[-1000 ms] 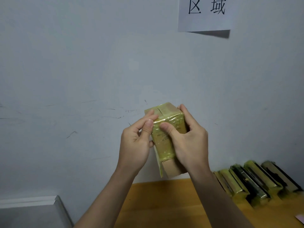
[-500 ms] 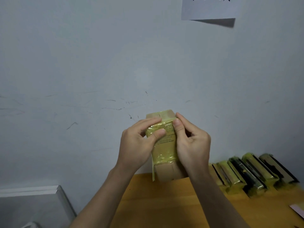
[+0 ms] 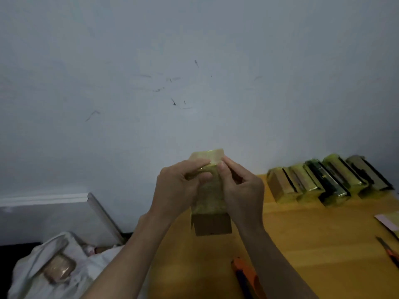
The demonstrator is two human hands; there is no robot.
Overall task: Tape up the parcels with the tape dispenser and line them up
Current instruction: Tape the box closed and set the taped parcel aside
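At the centre of the frame we hold a small cardboard parcel (image 3: 210, 203) upright above the wooden table (image 3: 323, 238), its upper part wrapped in glossy yellowish tape, its lower end bare brown card. Our left hand (image 3: 176, 190) curls round the parcel's left side, thumb across the taped front; our right hand (image 3: 243, 188) grips the right side, thumb pressed near the top edge.

We judge the parcel light, since fingers alone carry it, and fairly stiff, as its corners look square. The taped faces look slick, so the bare card at the bottom and the long side edges seem the surer places to hold. Pressing the tape flat calls for firm thumbs but little force; the box could dent if squeezed hard.

At the right of the frame a row of taped parcels (image 3: 323, 182) stands on the table against the wall (image 3: 194, 61), touching one another. An orange tool (image 3: 246, 275), possibly the tape dispenser, lies on the table at lower centre, partly hidden by our right forearm. A white bag (image 3: 64, 266) with a brown block inside sits at lower left.
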